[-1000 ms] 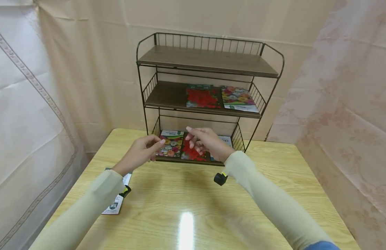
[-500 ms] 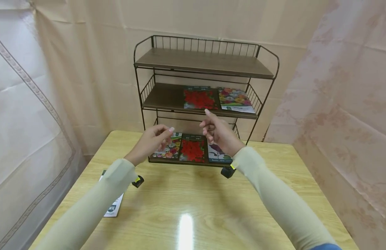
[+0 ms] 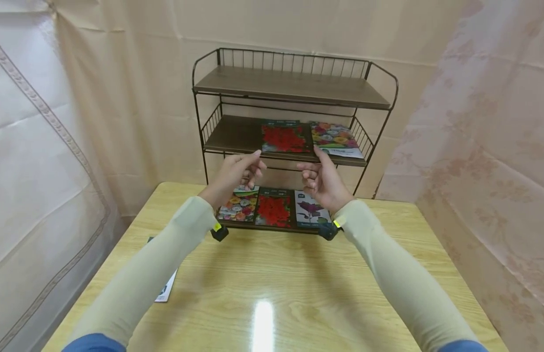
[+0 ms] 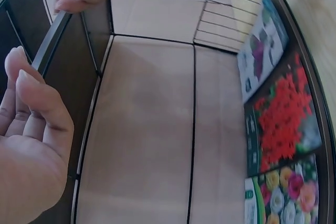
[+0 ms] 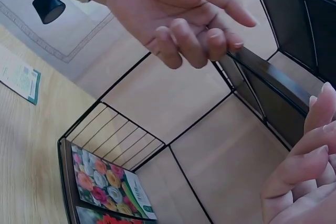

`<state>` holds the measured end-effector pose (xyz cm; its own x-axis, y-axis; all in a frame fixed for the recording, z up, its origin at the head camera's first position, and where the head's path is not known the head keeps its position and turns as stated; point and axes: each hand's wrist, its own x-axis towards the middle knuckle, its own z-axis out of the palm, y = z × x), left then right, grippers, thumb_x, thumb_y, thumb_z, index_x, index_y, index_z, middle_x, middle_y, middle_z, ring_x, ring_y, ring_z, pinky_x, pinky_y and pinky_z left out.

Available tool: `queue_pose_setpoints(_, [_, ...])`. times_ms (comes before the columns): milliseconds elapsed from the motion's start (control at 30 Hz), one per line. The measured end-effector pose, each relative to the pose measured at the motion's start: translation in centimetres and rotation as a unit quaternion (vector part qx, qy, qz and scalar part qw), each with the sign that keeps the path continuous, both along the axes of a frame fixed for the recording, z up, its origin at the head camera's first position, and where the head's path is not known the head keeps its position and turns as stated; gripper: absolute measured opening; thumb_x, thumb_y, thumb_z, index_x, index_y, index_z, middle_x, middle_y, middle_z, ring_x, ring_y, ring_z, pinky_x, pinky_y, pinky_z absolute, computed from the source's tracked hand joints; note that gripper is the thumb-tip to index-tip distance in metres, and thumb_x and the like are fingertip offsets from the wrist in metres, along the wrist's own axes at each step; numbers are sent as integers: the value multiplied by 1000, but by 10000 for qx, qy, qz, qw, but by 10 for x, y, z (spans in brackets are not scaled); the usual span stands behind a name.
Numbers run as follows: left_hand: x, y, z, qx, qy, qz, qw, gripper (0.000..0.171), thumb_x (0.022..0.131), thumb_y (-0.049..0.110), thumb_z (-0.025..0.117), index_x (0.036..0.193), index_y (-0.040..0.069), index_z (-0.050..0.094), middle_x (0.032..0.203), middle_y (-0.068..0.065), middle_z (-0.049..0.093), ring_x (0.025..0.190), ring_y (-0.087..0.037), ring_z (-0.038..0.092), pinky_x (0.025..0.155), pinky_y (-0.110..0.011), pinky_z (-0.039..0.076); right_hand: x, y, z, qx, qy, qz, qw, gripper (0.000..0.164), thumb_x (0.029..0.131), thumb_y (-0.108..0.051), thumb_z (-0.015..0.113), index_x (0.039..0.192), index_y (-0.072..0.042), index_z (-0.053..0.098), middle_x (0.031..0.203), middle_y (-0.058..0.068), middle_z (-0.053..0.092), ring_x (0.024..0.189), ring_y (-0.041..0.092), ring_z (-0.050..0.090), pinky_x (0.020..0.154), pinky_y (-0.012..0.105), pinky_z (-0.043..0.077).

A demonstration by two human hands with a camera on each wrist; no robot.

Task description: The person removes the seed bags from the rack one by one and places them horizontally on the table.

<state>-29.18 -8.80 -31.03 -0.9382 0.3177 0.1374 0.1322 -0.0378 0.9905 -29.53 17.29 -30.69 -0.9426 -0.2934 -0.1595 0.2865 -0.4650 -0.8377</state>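
My left hand [image 3: 236, 173] hangs before the front edge of the middle shelf, fingers loosely curled and holding nothing. Across from it, my right hand [image 3: 324, 181] is also bare, its thumb close to the lower corner of a packet printed with mixed flowers [image 3: 335, 137]. Left of that lies a packet with red flowers [image 3: 284, 139], on the same shelf. Both wrist views show the two hands at the dark edge of the middle shelf [image 4: 52, 38]. Below, the bottom shelf bears a mixed-flower packet [image 3: 241, 208], a red-flower packet [image 3: 273, 210] and a purple-leaf packet [image 3: 311, 208].
A dark metal rack with wood-look boards, including a top shelf [image 3: 293, 83], stands at the back of the wooden table [image 3: 272, 269]. White packaging [image 3: 166, 288] lies on the table at left, partly behind my left sleeve. Cloth curtains [image 3: 474, 146] enclose the sides.
Both hands have risen from the bottom shelf to the middle shelf's front edge and shifted right. The purple-leaf packet, formerly behind my right hand, now shows.
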Motion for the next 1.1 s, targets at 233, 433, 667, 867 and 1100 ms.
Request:
queue_pose_setpoints(233, [-5, 10, 9, 119, -270, 86, 9995, 56, 102, 55, 57, 103, 1, 72, 84, -6, 68, 54, -14, 50, 53, -26, 44, -1, -1, 5, 1, -95, -132, 9999, 60, 97, -62, 61, 89, -4, 74, 57, -1, 61, 46, 9, 37, 44, 23, 29])
queue_pose_setpoints(433, [-9, 14, 12, 129, -528, 33, 9985, 56, 104, 52, 57, 106, -2, 71, 80, -2, 69, 52, -12, 50, 52, -24, 42, 1, -3, 9, 199, -177, -221, 9994, 46, 102, -48, 61, 87, -7, 75, 60, -2, 60, 44, 8, 36, 43, 23, 29])
queue_pose_setpoints(667, [-14, 13, 9, 160, -834, 51, 9964, 54, 104, 50, 58, 101, -2, 72, 76, -2, 70, 53, -12, 50, 50, -25, 42, 2, -3, 11, 367, -316, -277, 9984, 41, 103, -42, 59, 94, -5, 73, 61, -2, 59, 44, 8, 36, 42, 23, 28])
queue_pose_setpoints(867, [-15, 12, 10, 158, -868, 38, 9961, 52, 104, 50, 58, 94, 2, 74, 76, -3, 70, 53, -12, 50, 50, -25, 42, 2, -9, 16, 706, -529, -503, 9948, 49, 97, -55, 65, 88, -7, 71, 59, -5, 57, 45, 7, 36, 45, 22, 28])
queue_pose_setpoints(1100, [-14, 7, 10, 163, -754, 27, 9970, 56, 104, 50, 58, 102, -5, 72, 76, -2, 70, 54, -12, 50, 51, -24, 42, 1, -8, 20, 551, -546, -368, 9963, 31, 104, -35, 59, 89, -8, 67, 63, -5, 54, 42, 8, 34, 42, 23, 26])
